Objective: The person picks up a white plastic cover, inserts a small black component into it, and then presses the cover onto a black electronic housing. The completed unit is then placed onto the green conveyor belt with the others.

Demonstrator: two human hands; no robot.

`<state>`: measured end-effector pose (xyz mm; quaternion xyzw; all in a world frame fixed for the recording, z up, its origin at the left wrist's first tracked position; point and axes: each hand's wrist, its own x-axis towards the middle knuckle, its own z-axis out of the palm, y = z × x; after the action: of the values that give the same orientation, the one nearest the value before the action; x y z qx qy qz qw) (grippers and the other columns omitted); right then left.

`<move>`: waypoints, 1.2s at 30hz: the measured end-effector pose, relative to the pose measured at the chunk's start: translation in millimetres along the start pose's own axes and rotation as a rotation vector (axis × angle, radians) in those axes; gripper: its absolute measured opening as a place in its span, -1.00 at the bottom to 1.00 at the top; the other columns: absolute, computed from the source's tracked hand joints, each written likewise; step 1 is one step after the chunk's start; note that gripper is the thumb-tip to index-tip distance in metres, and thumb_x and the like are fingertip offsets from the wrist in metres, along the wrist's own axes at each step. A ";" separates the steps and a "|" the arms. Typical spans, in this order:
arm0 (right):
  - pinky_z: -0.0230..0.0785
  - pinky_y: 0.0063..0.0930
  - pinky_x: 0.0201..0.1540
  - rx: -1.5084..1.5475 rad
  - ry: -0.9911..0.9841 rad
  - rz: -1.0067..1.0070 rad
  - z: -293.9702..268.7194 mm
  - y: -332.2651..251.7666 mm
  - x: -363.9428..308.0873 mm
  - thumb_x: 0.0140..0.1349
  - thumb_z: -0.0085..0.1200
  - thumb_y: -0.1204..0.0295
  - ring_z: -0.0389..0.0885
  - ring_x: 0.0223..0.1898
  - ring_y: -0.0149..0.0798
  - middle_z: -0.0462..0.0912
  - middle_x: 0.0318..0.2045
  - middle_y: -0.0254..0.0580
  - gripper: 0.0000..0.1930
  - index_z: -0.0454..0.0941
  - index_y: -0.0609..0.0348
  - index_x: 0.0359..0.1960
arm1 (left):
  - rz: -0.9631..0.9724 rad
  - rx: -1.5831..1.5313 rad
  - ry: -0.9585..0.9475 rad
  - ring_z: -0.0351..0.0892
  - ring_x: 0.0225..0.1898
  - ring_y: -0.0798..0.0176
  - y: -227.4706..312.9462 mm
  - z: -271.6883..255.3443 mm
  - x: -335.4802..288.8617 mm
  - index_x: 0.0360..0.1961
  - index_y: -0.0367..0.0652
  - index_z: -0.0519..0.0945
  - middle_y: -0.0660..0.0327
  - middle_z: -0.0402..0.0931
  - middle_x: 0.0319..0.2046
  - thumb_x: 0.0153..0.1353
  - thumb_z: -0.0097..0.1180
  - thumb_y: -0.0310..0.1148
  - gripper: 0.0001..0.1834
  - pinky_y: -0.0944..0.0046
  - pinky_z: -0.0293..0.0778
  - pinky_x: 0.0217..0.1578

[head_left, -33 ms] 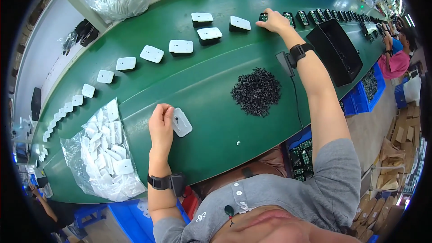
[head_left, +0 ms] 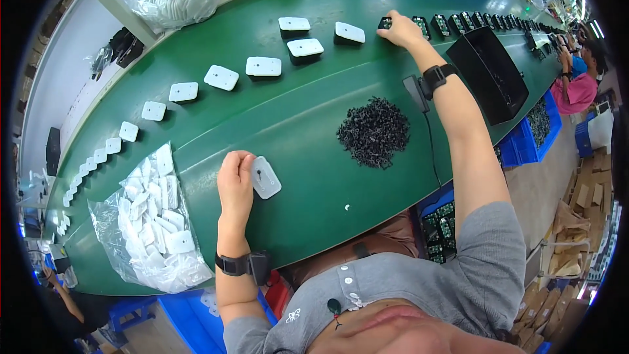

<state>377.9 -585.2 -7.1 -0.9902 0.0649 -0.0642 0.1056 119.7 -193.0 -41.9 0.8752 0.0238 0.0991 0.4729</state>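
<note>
My green surface (head_left: 308,203) stretches out before me, with a pale post (head_left: 116,1) standing beyond its far edge on my left. Past its right end, strip lights (head_left: 595,28) glow (small but bright). Off the near right side, pale floor (head_left: 538,185) meets stacked brown cardboard (head_left: 593,190).

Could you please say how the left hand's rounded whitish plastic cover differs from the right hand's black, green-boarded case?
The cover is whitish and shows almost whole; the case is black and green and partly hidden by the right hand. The cover is nearer the torso; the case is farther. Each has a hand at it.
</note>
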 end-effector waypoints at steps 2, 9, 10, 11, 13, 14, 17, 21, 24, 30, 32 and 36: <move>0.37 -0.22 0.02 0.282 0.019 0.015 4.2 9.4 -7.2 -0.05 0.19 0.19 0.47 0.02 0.05 0.49 -0.05 0.04 -0.40 0.36 0.20 0.03 | 0.085 0.108 0.006 0.41 -0.42 0.20 0.1 -1.1 -0.7 -0.32 -0.25 0.53 0.17 0.42 -0.43 0.26 0.05 -0.39 -0.87 0.27 0.35 -0.40; 0.32 -0.52 -0.02 0.999 0.255 -0.040 -10.4 49.9 -156.5 0.02 0.24 0.49 0.45 -0.19 -0.40 0.47 -0.21 -0.28 -0.54 0.36 0.22 -0.03 | 0.277 0.646 -0.044 0.38 -0.17 -0.09 31.4 3.4 -27.8 0.00 -0.29 0.38 0.00 0.37 -0.21 0.08 0.23 -0.08 -0.40 0.05 0.38 -0.22; 0.32 -0.52 -0.01 0.942 0.257 -0.037 -6.5 58.3 -177.3 0.05 0.22 0.51 0.47 -0.17 -0.39 0.48 -0.20 -0.27 -0.57 0.37 0.23 -0.03 | 0.305 0.696 -0.052 0.38 -0.16 -0.07 32.7 4.3 -29.1 -0.02 -0.30 0.39 0.02 0.36 -0.21 0.03 0.26 -0.08 -0.38 0.08 0.39 -0.21; 0.33 -0.53 -0.01 0.889 0.249 -0.043 -2.1 64.1 -194.3 0.08 0.21 0.52 0.48 -0.15 -0.39 0.49 -0.19 -0.26 -0.60 0.38 0.24 -0.03 | 0.324 0.751 -0.054 0.38 -0.15 -0.05 32.1 4.8 -31.0 -0.03 -0.30 0.41 0.04 0.36 -0.21 -0.02 0.29 -0.08 -0.37 0.12 0.40 -0.20; 0.33 -0.52 -0.01 0.780 0.240 -0.024 -0.3 73.7 -224.0 0.09 0.22 0.51 0.50 -0.13 -0.38 0.51 -0.17 -0.24 -0.60 0.40 0.25 -0.03 | 0.293 0.756 -0.068 0.37 -0.14 -0.04 29.9 4.1 -33.4 0.03 -0.29 0.39 0.05 0.37 -0.18 0.00 0.28 -0.17 -0.37 0.11 0.37 -0.17; 0.34 -0.52 0.00 0.677 0.233 -0.019 -0.7 76.6 -233.3 0.09 0.23 0.50 0.51 -0.11 -0.37 0.53 -0.15 -0.22 -0.60 0.42 0.27 -0.03 | 0.334 0.728 -0.064 0.37 -0.13 -0.04 29.2 3.1 -33.9 0.07 -0.28 0.37 0.05 0.38 -0.17 0.01 0.27 -0.24 -0.38 0.11 0.37 -0.16; 0.35 -0.51 0.02 0.679 0.250 -0.028 -10.1 72.0 -244.4 0.10 0.23 0.50 0.53 -0.07 -0.35 0.55 -0.10 -0.18 -0.60 0.45 0.30 -0.02 | 0.342 0.666 -0.066 0.38 -0.10 -0.02 22.4 -3.8 -35.8 0.15 -0.22 0.33 0.07 0.42 -0.11 0.02 0.20 -0.45 -0.39 0.10 0.36 -0.13; 0.33 -0.52 0.06 0.932 0.099 -0.238 -26.4 10.4 -257.3 0.14 0.18 0.56 0.52 -0.06 -0.35 0.55 -0.07 -0.17 -0.61 0.45 0.29 0.03 | 0.451 0.524 -0.094 0.41 0.01 0.04 14.7 -9.3 -43.3 0.15 -0.13 0.36 0.12 0.47 -0.05 0.00 0.14 -0.56 -0.40 0.09 0.33 -0.05; 0.33 -0.48 0.06 0.911 -0.138 -0.419 -27.8 -60.1 -275.0 0.10 0.19 0.56 0.51 -0.03 -0.35 0.57 -0.06 -0.23 -0.62 0.50 0.21 0.00 | 0.472 0.509 -0.097 0.42 0.01 0.04 10.6 -13.5 -52.4 0.15 -0.14 0.36 0.12 0.47 -0.06 0.01 0.12 -0.58 -0.40 0.11 0.33 -0.02; 0.38 -0.33 0.04 0.730 -0.128 -0.934 3.0 -144.3 -276.8 -0.01 0.24 0.55 0.54 -0.05 -0.07 0.60 -0.09 -0.12 -0.64 0.53 0.22 -0.11 | 0.421 0.249 -0.039 0.42 0.09 0.10 4.2 -16.0 -56.8 0.20 -0.09 0.35 0.16 0.44 0.10 0.04 -0.04 -0.67 -0.38 0.15 0.29 0.06; 0.39 -0.32 0.03 0.719 -0.155 -0.944 11.6 -155.9 -277.7 -0.01 0.24 0.55 0.54 -0.06 -0.06 0.60 -0.09 -0.11 -0.65 0.53 0.23 -0.12 | 0.458 0.233 -0.087 0.39 0.15 0.13 -4.8 -17.6 -56.6 0.19 -0.08 0.39 0.20 0.38 0.18 0.07 -0.13 -0.68 -0.40 0.16 0.26 0.11; 0.40 -0.31 0.02 0.676 -0.173 -0.957 20.7 -163.3 -276.5 -0.02 0.24 0.56 0.54 -0.06 -0.06 0.59 -0.09 -0.11 -0.66 0.53 0.25 -0.14 | 0.456 0.326 -0.108 0.37 0.19 0.16 -8.1 -17.8 -58.5 0.15 -0.07 0.45 0.25 0.37 0.20 0.04 -0.13 -0.67 -0.42 0.16 0.22 0.15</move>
<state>127.7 -383.6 -23.0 -0.8224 -0.4218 -0.0407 0.3796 59.4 -181.8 -48.0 0.9264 -0.1835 0.1509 0.2920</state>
